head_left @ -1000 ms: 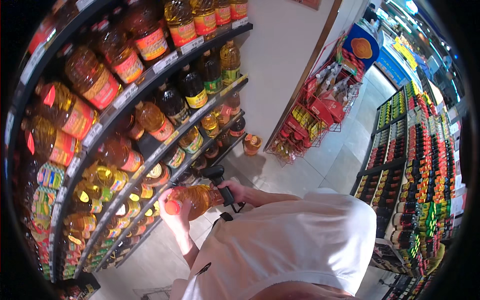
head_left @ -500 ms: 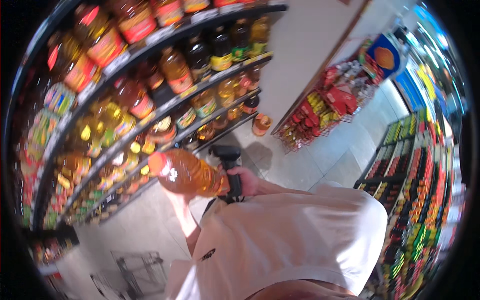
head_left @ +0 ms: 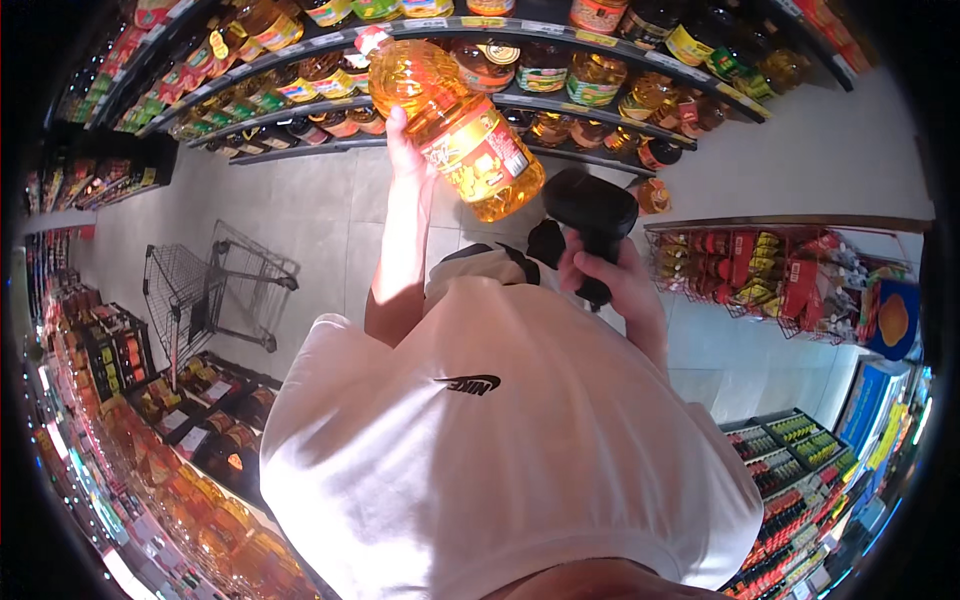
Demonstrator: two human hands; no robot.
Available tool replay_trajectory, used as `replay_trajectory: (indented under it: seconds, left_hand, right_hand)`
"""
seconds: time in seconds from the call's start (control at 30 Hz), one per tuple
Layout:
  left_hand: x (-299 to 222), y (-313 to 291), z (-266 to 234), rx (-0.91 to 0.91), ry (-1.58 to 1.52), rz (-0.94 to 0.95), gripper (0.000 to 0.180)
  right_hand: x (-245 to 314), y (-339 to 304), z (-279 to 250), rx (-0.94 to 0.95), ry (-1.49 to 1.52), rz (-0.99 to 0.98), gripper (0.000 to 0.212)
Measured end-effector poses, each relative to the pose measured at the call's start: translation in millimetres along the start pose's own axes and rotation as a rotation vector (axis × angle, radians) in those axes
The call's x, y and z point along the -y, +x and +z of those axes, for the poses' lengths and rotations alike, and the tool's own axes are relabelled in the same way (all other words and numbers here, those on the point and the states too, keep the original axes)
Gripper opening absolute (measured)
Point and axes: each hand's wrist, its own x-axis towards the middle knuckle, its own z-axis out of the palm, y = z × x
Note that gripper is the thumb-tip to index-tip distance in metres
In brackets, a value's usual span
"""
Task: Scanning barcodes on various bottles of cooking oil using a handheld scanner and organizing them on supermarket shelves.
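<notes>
My left hand (head_left: 407, 152) is wrapped round a large clear bottle of golden oil (head_left: 470, 135) with a red-and-yellow label. The bottle leans, its pale red-and-white cap toward the upper left and its base toward the lower right. It is held up in front of the shelves. A black handheld barcode scanner (head_left: 590, 208) is gripped by its handle in my right hand (head_left: 620, 280). The scanner's head is just right of the bottle's base, with a small gap between them in this view. The bottle's label with a barcode panel shows toward me.
Curved-looking shelves (head_left: 640, 57) full of oil bottles run across the far side. A single bottle (head_left: 654, 196) stands on the floor at their right end. Red wire baskets (head_left: 740, 285) of packets hang at right. A wire shopping cart (head_left: 210, 295) stands at left; stocked displays (head_left: 235, 455) lie behind it.
My view has swung round so the shelves now lie straight ahead. The bottle has turned label-side toward me, and the scanner, formerly against its base end, is now apart from it.
</notes>
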Motion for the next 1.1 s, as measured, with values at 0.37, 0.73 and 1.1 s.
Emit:
replay_trajectory:
  seconds: [0.37, 0.73, 1.1]
  left_hand:
    - [10.1, 0.2, -55.3, -0.035, 0.013, -0.123, 0.089]
    - [18.4, -10.5, -75.4, -0.039, -0.001, -0.146, 0.086]
    - [20.7, -10.3, -73.8, -0.025, -0.032, -0.153, 0.086]
  right_hand:
    - [17.2, -34.7, 22.9, -0.234, -0.647, 0.161, 0.03]
    - [12.1, -36.0, 18.7, -0.14, -0.533, 0.168, 0.031]
    - [15.3, -32.0, 16.8, -0.116, -0.519, 0.155, 0.032]
